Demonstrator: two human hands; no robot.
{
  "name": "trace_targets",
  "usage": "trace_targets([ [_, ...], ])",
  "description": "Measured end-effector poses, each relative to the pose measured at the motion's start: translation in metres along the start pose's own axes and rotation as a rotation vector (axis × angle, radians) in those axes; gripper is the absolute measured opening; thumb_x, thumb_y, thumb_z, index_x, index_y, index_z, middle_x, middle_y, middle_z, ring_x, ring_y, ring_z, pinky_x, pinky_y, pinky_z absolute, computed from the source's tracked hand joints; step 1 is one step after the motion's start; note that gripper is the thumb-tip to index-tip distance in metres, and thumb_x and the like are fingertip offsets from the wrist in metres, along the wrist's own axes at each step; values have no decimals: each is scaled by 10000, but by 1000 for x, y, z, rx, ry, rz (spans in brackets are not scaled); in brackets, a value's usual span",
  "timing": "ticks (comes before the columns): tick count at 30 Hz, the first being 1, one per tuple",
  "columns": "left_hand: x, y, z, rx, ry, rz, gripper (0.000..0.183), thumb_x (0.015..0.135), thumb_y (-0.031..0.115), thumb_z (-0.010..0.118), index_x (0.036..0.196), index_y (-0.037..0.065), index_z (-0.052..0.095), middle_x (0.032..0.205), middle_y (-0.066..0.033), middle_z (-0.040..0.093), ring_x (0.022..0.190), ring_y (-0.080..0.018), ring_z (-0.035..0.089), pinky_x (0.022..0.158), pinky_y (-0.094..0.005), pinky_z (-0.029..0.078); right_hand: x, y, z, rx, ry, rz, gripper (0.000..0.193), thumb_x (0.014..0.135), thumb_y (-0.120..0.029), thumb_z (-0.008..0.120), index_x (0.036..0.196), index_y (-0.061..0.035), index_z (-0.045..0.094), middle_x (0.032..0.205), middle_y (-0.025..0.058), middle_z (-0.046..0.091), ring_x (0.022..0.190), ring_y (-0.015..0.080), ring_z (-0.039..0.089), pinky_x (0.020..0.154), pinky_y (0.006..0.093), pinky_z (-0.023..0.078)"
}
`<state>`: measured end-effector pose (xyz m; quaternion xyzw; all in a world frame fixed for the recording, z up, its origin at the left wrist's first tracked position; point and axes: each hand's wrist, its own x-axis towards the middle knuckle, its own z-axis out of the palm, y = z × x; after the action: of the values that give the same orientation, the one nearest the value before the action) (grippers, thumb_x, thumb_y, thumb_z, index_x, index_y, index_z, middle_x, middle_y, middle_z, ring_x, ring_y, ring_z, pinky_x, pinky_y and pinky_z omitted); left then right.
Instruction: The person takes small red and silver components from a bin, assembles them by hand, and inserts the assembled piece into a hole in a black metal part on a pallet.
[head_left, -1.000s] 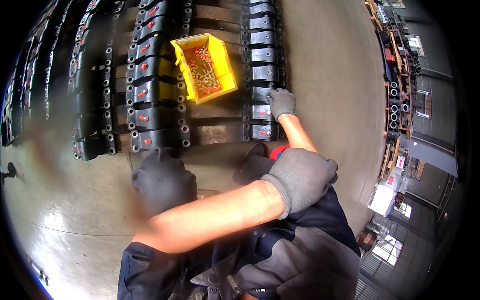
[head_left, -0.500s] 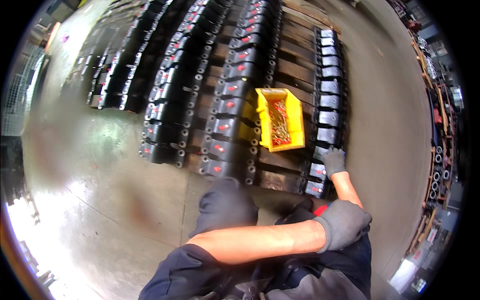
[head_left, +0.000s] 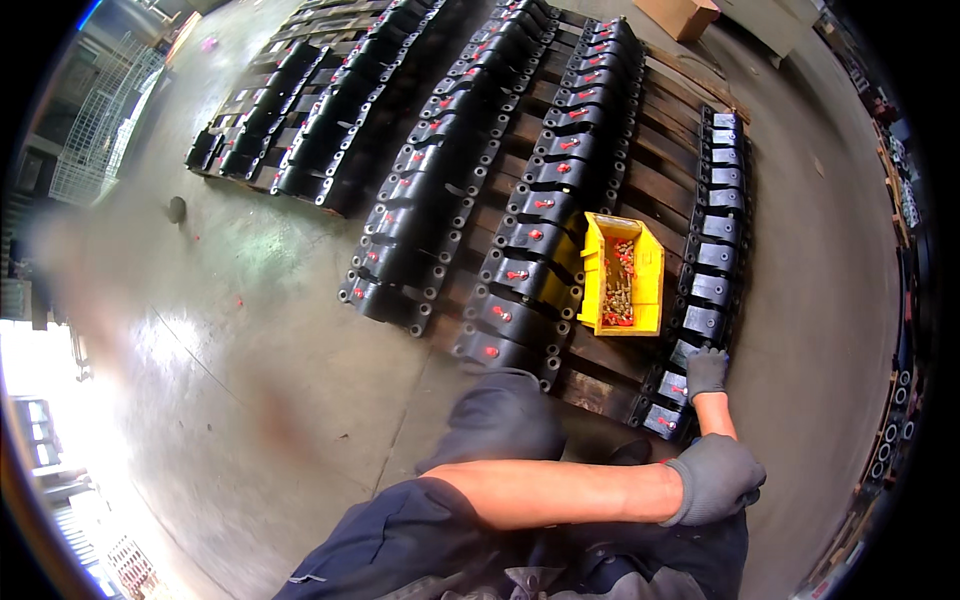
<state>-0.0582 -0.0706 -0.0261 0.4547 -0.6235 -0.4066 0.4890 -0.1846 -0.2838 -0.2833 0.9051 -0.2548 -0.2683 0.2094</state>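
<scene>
My right hand [head_left: 708, 372], in a grey glove, rests against the narrow right-hand row of black metal parts [head_left: 712, 258], close to its near end. Its fingers are bent over one block, and what they pinch is hidden. The two nearest blocks carry small red-tipped fittings [head_left: 667, 422]. My left hand [head_left: 715, 480], also gloved, is curled beside my right forearm with its fingers mostly turned out of sight. Left of the row stands a yellow bin [head_left: 650, 300] holding many loose red and brass-coloured fittings [head_left: 619, 285].
Longer rows of black parts [head_left: 520, 270] with red-tipped fittings lie to the left on wooden pallets [head_left: 600, 385]. A wire cage [head_left: 95, 150] stands far left, a cardboard box [head_left: 678, 15] at the back. Shelving with ring-shaped parts [head_left: 888, 445] lines the right side.
The view has swung, so the rows and bin appear farther right and lower. My right hand stays at the near end of the narrow row; my left stays curled by the right forearm.
</scene>
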Motion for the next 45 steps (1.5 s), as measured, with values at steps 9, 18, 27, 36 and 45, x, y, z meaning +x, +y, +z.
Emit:
trace_targets([
  [9,5,-4,0,-8,-24,-15,106,833,157,645,854,53,655,743,-170,649,718,-382,652,617,-465,497,2,-7,5,48,-38,112,207,915,-172,543,919,-148,749,973,108,714,906,287,686,807,433,495],
  [18,5,-3,-2,11,-50,-18,130,843,183,634,856,54,637,738,-167,646,710,-388,648,607,-478,490,-1,-6,-5,86,-48,159,196,919,-170,543,936,-152,738,1065,96,690,931,275,671,822,439,501],
  [27,7,1,-4,32,-101,-25,153,881,215,607,894,63,614,751,-164,648,708,-394,640,620,-480,491,-5,-3,11,130,-17,176,172,916,-179,547,951,-165,715,1108,73,675,936,269,657,842,440,487],
  [36,9,-1,-5,7,-155,-39,163,900,223,586,909,66,631,774,-177,656,724,-401,647,645,-483,499,-3,-3,2,94,-70,101,194,914,-171,555,960,-157,743,1074,110,682,949,283,665,820,424,500],
  [45,1,0,-3,9,-94,-19,168,905,226,586,899,63,628,777,-179,658,730,-407,648,637,-489,501,-2,-9,6,102,-72,88,215,908,-165,551,947,-108,755,1039,140,723,871,311,717,726,447,536],
])
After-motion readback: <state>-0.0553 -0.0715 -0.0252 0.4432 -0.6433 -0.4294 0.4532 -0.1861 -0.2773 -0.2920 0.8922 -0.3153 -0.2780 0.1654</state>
